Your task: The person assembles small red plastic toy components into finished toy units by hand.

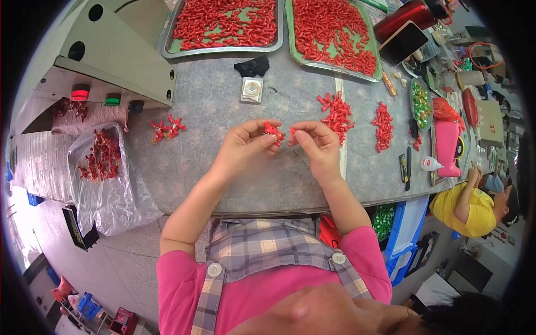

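Observation:
Above the middle of the grey worktable, my left hand (240,148) pinches a small red plastic figure (273,132) between thumb and fingers. Close beside it, my right hand (322,149) is closed at the fingertips on a small red piece (292,132), mostly covered by the fingers. The two hands are a little apart. Just beyond my right hand lies a loose pile of red pieces (337,116), with a second pile of red pieces (383,127) farther right. Several joined red figures with gold parts (168,129) lie left of my left hand.
Two trays (223,52) (335,70) of red pieces stand at the back. A grey machine (125,67) with red and green buttons is at left, beside a clear bag (120,201) of red figures. At right are a phone (403,43), a glue bottle (431,163) and a co-worker in yellow (463,209).

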`<control>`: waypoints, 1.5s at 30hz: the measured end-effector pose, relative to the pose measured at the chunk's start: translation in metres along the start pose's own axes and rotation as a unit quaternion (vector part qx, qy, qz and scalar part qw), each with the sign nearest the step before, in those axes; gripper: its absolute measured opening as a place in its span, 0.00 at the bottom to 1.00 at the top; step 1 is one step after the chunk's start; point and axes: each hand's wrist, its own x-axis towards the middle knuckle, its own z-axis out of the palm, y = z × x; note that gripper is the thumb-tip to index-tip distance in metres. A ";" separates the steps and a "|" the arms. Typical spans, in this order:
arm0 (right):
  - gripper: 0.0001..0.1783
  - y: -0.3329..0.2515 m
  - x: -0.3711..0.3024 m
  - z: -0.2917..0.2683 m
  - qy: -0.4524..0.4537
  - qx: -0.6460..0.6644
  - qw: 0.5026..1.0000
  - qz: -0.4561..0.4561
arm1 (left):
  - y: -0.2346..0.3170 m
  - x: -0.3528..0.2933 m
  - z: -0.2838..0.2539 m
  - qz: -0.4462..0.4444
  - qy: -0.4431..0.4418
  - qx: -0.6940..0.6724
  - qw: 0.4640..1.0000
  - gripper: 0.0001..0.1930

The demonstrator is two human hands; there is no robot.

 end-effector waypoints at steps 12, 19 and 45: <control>0.07 -0.003 0.004 0.000 -0.005 0.010 1.000 0.002 | -0.006 -0.004 0.000 0.073 0.030 0.031 0.996 0.07; 0.08 -0.004 0.001 -0.001 -0.018 -0.001 1.000 0.018 | -0.004 -0.004 -0.004 0.021 -0.007 0.026 0.999 0.07; 0.05 -0.005 0.008 0.004 -0.043 -0.251 0.963 -0.090 | -0.008 -0.006 0.000 0.086 0.020 0.131 0.987 0.06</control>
